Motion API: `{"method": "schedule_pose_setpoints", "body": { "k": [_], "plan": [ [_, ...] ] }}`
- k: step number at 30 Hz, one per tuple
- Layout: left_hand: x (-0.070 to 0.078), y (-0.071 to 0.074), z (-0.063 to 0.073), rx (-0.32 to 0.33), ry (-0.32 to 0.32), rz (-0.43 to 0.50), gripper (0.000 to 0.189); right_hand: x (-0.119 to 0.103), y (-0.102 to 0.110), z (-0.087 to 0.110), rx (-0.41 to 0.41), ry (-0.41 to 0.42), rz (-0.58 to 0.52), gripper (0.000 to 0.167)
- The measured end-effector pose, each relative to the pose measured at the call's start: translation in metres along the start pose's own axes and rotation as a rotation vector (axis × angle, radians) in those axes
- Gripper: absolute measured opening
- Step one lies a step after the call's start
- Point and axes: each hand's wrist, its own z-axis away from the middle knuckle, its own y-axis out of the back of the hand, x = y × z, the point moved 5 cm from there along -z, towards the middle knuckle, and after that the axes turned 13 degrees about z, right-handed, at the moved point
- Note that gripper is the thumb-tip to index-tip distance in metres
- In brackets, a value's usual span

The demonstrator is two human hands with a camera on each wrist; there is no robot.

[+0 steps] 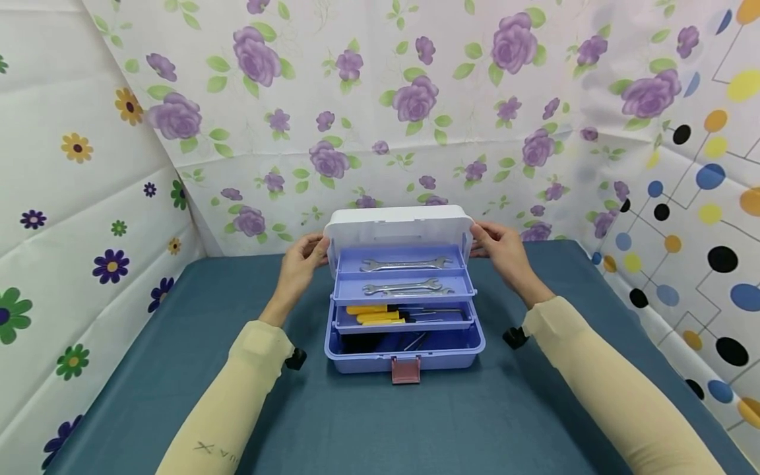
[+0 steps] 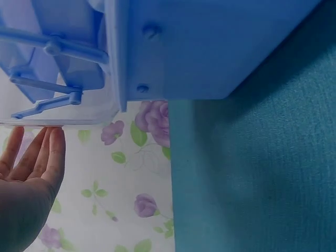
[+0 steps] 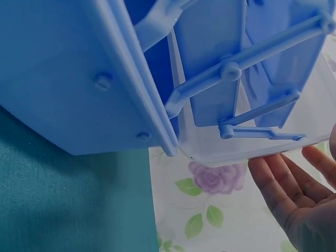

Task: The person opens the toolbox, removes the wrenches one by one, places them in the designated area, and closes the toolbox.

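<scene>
Left hand (image 1: pixel 301 262) and right hand (image 1: pixel 505 256), fingers extended, touch the lid (image 1: pixel 410 226), seemingly guiding it; its next swing likely needs even pressure.

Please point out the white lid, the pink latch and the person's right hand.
White lid (image 1: pixel 394 229): head view, on the middle of its inner face.
Pink latch (image 1: pixel 406 371): head view, on the middle of its front.
Right hand (image 3: pixel 310 214): right wrist view, on the palm near the fingers.

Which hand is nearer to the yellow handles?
Left. The left hand holds the left edge of the white lid, behind and left of the yellow handles; the right hand, at the opposite edge, is farther away.
</scene>
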Motion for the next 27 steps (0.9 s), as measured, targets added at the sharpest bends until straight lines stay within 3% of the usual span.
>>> {"method": "schedule_pose_setpoints", "body": {
  "k": [9, 20, 27],
  "plan": [
    [-0.006, 0.000, 0.000, -0.007, -0.021, 0.054, 0.043, -0.001, -0.007, -0.006, -0.057, 0.030, 0.017, 0.044],
    [-0.012, -0.003, -0.004, 0.006, 0.013, 0.056, 0.041, 0.006, -0.007, -0.009, 0.007, -0.076, -0.003, 0.044],
    [-0.018, -0.003, -0.004, 0.006, 0.036, 0.065, 0.043, 0.010, -0.012, -0.012, -0.049, -0.082, 0.008, 0.042]
  ]
}}
